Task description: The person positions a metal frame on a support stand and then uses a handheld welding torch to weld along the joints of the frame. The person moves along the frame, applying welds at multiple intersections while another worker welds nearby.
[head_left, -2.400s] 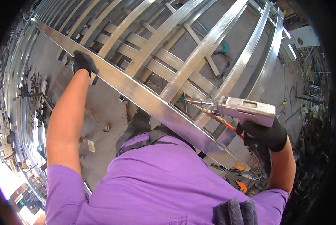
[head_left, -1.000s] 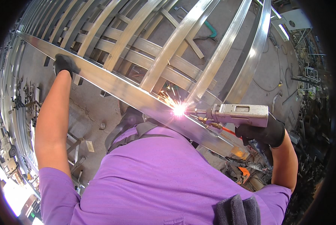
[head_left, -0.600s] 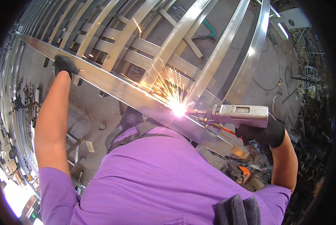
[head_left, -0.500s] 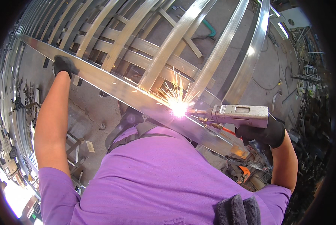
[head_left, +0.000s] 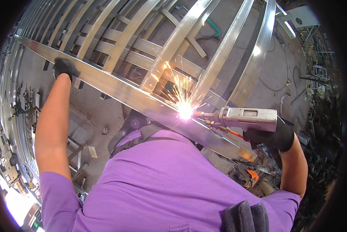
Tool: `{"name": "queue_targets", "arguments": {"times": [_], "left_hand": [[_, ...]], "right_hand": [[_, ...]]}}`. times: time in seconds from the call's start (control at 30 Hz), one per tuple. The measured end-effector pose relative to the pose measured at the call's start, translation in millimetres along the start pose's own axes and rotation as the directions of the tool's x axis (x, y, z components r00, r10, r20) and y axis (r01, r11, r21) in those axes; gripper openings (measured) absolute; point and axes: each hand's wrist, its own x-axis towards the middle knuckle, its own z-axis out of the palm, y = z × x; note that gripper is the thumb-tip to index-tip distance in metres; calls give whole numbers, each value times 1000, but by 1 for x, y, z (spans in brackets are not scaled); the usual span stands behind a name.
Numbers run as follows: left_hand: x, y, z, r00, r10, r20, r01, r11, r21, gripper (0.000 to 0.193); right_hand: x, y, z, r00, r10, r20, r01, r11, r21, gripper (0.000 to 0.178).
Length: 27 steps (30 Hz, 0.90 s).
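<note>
My right hand (head_left: 274, 138), in a black glove, is closed round the grip of a silver-grey welding gun (head_left: 254, 118). The gun's tip points left at the long flat metal beam (head_left: 115, 86) in front of my body. A white-pink glare (head_left: 185, 111) hides the exact contact point, and orange sparks (head_left: 183, 87) fly up from it. Further left, my left hand (head_left: 63, 69), also gloved in black, grips the same beam; its fingertips are partly hidden. Several rectangular metal bars (head_left: 181, 36) meet the beam's far side and run away from me. An orange-red line (head_left: 235, 134) runs below the gun.
Crosswise metal bars (head_left: 146, 46) lie beneath the long ones. A green bent piece (head_left: 213, 28) and cables (head_left: 278, 91) are on the grey floor at right. An orange object (head_left: 253, 176) and clutter lie below the gun. Metal lengths (head_left: 13, 96) line the far left.
The sparks now shoot more upward, with bright flecks reaching higher among the bars. The beam and bars appear shifted very slightly left; both hands keep their hold.
</note>
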Motion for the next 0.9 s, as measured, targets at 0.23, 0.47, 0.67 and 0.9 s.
{"name": "queue_targets", "arguments": {"times": [0.23,0.47,0.67,0.9], "left_hand": [[-2,0,-6,1000,20,-17,-20,999,44,70],[15,-1,38,984,-7,-178,36,987,157,50],[-3,1,-7,984,97,-147,-79,989,129,53],[-6,-7,-10,999,34,-7,-34,999,-11,70]], "right_hand": [[-3,2,-2,1000,1,8,-1,1000,-14,41],[-4,3,-1,998,-54,16,54,998,-22,41],[-7,8,-3,1000,-31,-5,31,999,-17,42],[-7,14,-8,997,-64,38,64,998,2,45]]}}
